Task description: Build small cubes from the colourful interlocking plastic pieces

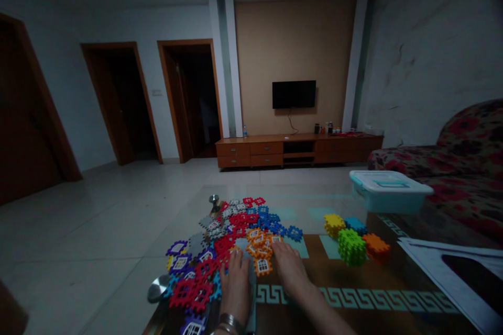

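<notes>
The left hand point(236, 288) lies flat and open on the near edge of a big heap of plastic toy pieces point(223, 241). Its fingers point(234, 261) sit close together on top of the pieces and do not seem to hold any of them. The right hand point(290, 267) is flat and open too, and it rests on the desk point(389, 280) just beside the left hand. Its fingers point(280, 254) are right by the orange pieces point(259, 248), but I cannot tell if they touch them. That hand holds nothing. A shiny bracelet point(231, 323) sits on the left wrist. The pieces are flat squares with bumpy edges and little holes. They are red, blue, purple, grey and orange, and they lie in a messy heap in front of the person. To the right of the hands, a green stack point(351, 247) stands close to yellow point(334, 224), blue point(356, 225) and orange point(376, 247) stacks made of the same kind of piece. Behind them is a see-through box with a white lid point(389, 191). Papers point(444, 272) lie at the right edge of the desk. A round metal disc point(158, 289) is just left of the heap.
</notes>
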Demonstrator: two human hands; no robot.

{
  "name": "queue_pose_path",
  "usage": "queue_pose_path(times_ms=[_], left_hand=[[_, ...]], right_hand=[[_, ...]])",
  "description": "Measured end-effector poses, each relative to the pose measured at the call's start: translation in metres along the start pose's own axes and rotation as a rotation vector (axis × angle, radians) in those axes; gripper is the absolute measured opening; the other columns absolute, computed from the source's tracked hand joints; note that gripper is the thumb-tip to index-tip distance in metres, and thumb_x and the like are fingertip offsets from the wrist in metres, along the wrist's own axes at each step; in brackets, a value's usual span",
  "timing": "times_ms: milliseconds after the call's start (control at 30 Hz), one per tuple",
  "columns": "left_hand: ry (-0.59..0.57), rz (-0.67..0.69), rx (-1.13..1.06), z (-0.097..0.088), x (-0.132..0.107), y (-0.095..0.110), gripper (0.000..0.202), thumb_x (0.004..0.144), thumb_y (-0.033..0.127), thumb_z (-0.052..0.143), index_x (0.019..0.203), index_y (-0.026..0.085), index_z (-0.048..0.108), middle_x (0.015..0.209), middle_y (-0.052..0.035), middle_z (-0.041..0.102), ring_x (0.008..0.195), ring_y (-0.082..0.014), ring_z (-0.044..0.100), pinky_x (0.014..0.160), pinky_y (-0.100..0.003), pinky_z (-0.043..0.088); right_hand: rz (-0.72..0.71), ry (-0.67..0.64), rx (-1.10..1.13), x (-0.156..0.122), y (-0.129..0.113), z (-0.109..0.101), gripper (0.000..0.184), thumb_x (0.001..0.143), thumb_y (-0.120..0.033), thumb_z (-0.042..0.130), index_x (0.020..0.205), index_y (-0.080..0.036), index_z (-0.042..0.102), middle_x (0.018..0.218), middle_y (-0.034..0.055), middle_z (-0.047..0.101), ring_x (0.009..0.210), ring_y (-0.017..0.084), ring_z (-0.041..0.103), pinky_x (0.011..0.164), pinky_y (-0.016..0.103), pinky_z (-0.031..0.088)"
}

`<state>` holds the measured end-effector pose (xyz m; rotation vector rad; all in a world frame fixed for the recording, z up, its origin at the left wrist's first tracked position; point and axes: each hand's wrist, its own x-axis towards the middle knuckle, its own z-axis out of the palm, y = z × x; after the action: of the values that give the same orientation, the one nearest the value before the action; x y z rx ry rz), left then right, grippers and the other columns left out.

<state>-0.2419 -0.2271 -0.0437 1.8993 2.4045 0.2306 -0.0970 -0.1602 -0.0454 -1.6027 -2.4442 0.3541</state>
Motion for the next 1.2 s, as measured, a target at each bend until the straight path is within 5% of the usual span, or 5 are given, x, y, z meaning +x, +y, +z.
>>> queue_pose_path(times_ms=[200,400,633,867,1200], left_hand=[[-0.145,0.166,-0.103,-0.005,-0.011,0.027,0.049,0.080,0.006,0.035,0.118,0.025,0.058,0.139,-0.0039,0.052,0.133,-0.0206,0.039,0.110,-0.047,0.023],[-0.215,0.281,-0.165,-0.008,-0.021,0.033,0.031,0.070,0.015,0.053,0.095,0.024,0.067,0.115,-0.0043,0.064,0.112,-0.0242,0.054,0.089,-0.035,0.042],[0.062,0.026,-0.045,-0.004,0.008,0.004,0.050,0.081,0.012,0.044,0.131,0.018,0.049,0.151,-0.0103,0.036,0.141,-0.0246,0.026,0.113,-0.045,0.021],[-0.003,-0.002,0.018,-0.001,0.021,-0.013,0.045,0.088,0.018,0.040,0.132,0.015,0.047,0.147,-0.0137,0.042,0.141,-0.0286,0.026,0.111,-0.058,0.016],[-0.081,0.152,-0.111,-0.013,0.014,-0.007,0.042,0.066,0.002,0.055,0.100,0.024,0.064,0.132,-0.0013,0.056,0.123,-0.0169,0.049,0.100,-0.030,0.034]], right_hand=[[-0.026,0.031,0.030,-0.037,0.020,-0.009,0.034,0.074,-0.007,0.048,0.098,-0.016,0.070,0.109,0.0116,0.067,0.108,0.028,0.056,0.092,0.037,0.042],[-0.088,0.056,0.250,-0.023,0.048,0.010,0.053,0.062,-0.010,0.058,0.114,-0.018,0.063,0.124,0.0100,0.060,0.117,0.026,0.050,0.098,0.032,0.037],[-0.105,0.059,0.167,-0.026,0.042,0.008,0.047,0.070,-0.018,0.058,0.116,-0.016,0.061,0.108,0.0126,0.062,0.106,0.029,0.051,0.092,0.039,0.039],[-0.412,-0.020,0.397,-0.037,0.013,0.004,0.038,0.072,-0.019,0.065,0.110,-0.023,0.064,0.115,0.0062,0.061,0.108,0.022,0.052,0.094,0.035,0.040],[-0.157,0.109,0.233,0.009,0.032,0.017,0.049,0.085,-0.015,0.047,0.134,-0.020,0.049,0.147,0.0101,0.041,0.136,0.025,0.033,0.109,0.040,0.026]])
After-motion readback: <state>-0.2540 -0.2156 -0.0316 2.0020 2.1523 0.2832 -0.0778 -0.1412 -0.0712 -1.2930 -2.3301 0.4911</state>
